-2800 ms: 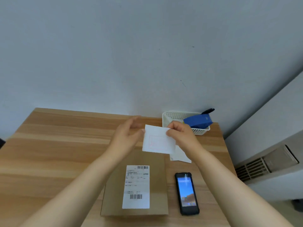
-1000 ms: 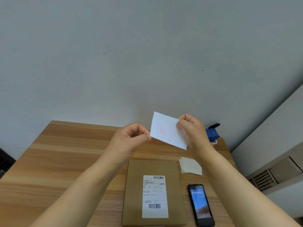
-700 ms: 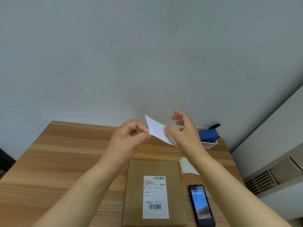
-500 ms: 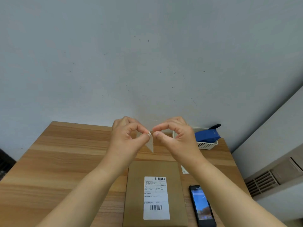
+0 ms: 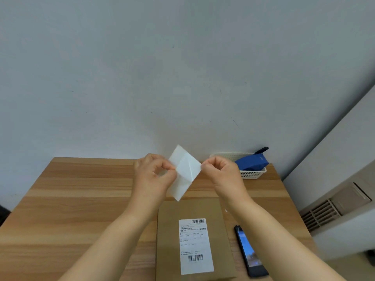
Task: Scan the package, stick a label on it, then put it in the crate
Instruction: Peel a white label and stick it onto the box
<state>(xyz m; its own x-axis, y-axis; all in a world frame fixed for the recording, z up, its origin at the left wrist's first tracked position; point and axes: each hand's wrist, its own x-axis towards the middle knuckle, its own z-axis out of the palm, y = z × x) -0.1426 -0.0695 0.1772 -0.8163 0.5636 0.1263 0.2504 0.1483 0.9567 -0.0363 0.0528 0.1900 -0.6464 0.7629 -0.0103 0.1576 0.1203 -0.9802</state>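
A flat brown cardboard package (image 5: pixel 168 238) lies on the wooden table (image 5: pixel 81 199) near its front edge, with a white barcode shipping slip (image 5: pixel 195 246) on top. Above the package I hold a white label sheet (image 5: pixel 184 171) in the air, turned like a diamond with a crease down it. My left hand (image 5: pixel 152 175) pinches its left edge and my right hand (image 5: pixel 221 173) pinches its right corner. The two layers seem partly pulled apart. A white basket crate (image 5: pixel 251 174) stands at the table's back right.
A black handheld scanner (image 5: pixel 250 252) with a lit screen lies right of the package. A blue bag (image 5: pixel 251 163) and a black object sit in the basket. A grey wall rises behind the table. A white unit with a vent (image 5: pixel 324 213) stands to the right.
Both hands raised the label sheet off the table area, turned it edge-on, then spread it out again between two pinches. The package and scanner stayed where they were.
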